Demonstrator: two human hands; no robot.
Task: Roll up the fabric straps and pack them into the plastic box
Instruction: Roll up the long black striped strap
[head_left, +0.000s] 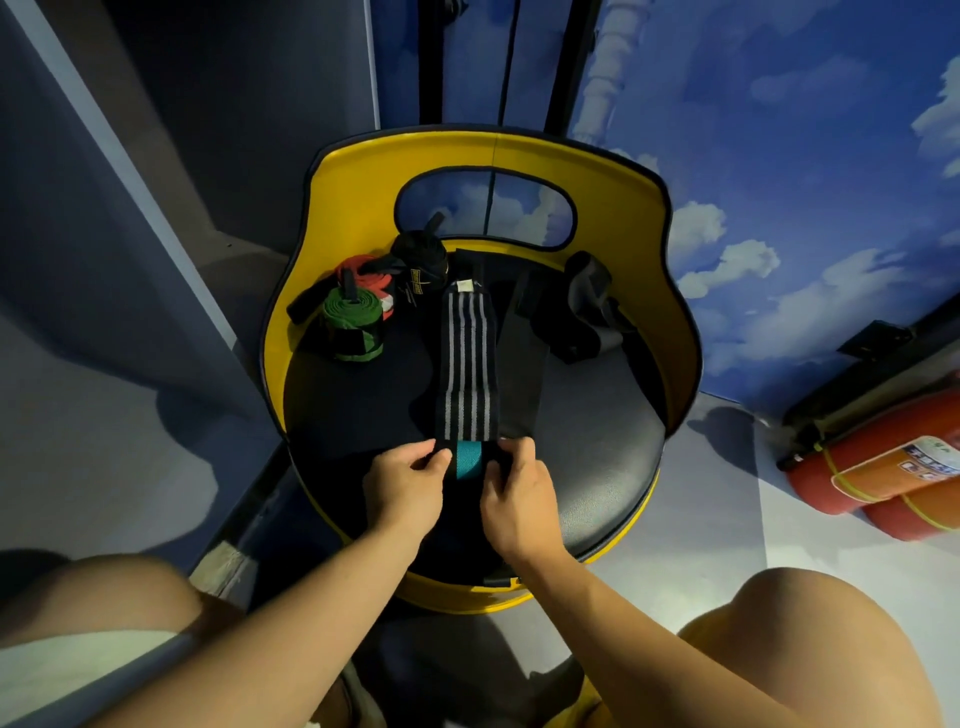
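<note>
A black strap with grey stripes (467, 358) lies flat along the black seat of a yellow chair (613, 467), running away from me. Its near end has a teal patch (467, 460). My left hand (408, 486) and my right hand (514, 499) pinch that near end from either side. A rolled green strap (353, 325), a rolled red strap (363, 280) and a rolled black strap (423, 265) sit at the back left of the seat. Loose black straps (582, 312) lie at the back right. No plastic box is in view.
The yellow chair back (519, 156) curves around the far side of the seat. Two red fire extinguishers (883, 478) lie on the floor to the right. My knees show at the bottom corners. Blue cloud-painted walls stand behind.
</note>
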